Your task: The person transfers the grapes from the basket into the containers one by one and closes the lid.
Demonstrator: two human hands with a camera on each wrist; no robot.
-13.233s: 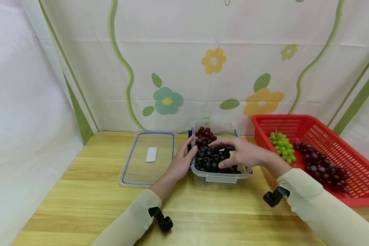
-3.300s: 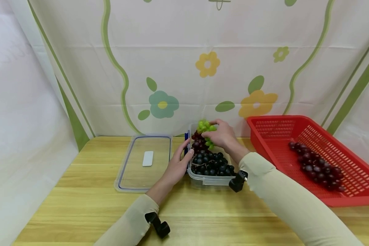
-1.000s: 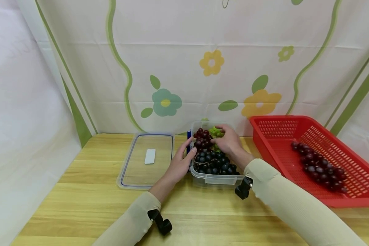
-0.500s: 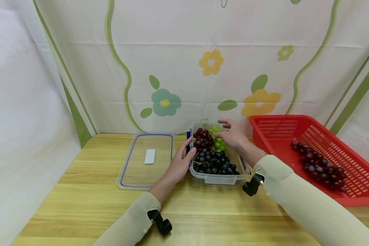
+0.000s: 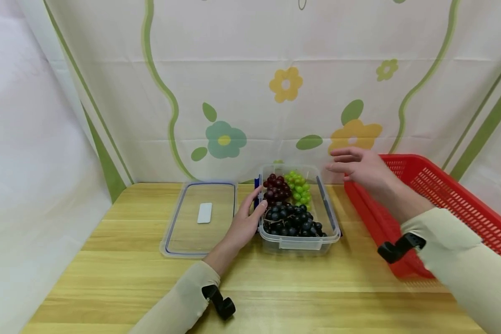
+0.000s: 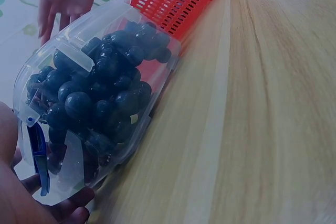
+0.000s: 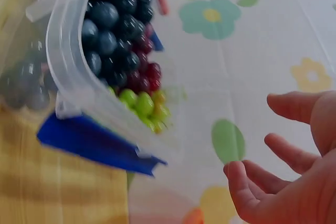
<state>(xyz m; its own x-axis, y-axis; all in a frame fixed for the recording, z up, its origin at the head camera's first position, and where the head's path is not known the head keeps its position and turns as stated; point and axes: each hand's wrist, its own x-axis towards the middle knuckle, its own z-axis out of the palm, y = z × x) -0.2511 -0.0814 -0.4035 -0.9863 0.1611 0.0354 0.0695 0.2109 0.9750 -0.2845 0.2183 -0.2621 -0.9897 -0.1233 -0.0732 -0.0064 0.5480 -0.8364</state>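
Note:
A clear plastic food container (image 5: 302,244) stands on the table, its top uncovered. Inside it, black grapes (image 5: 292,221) fill the front, with red grapes (image 5: 277,188) at the back left and green grapes (image 5: 299,189) beside them. My left hand (image 5: 243,223) rests against the container's left wall, thumb near the rim; in the left wrist view its fingers touch the side by a blue latch (image 6: 39,156). Nothing is in my right hand (image 5: 365,172), raised between the container and the red basket (image 5: 369,222) with fingers spread; the right wrist view shows its palm side.
A clear lid (image 5: 196,239) with a blue seal and a white label (image 5: 205,212) lies left of the container. Patterned cloth (image 5: 158,139) hangs behind the wooden table (image 5: 275,297). My right forearm covers part of the basket, hiding its inside there.
The green grapes have gone from the basket into the container; my right hand has let go of them and moved up and right toward the basket. My left hand stays at the container.

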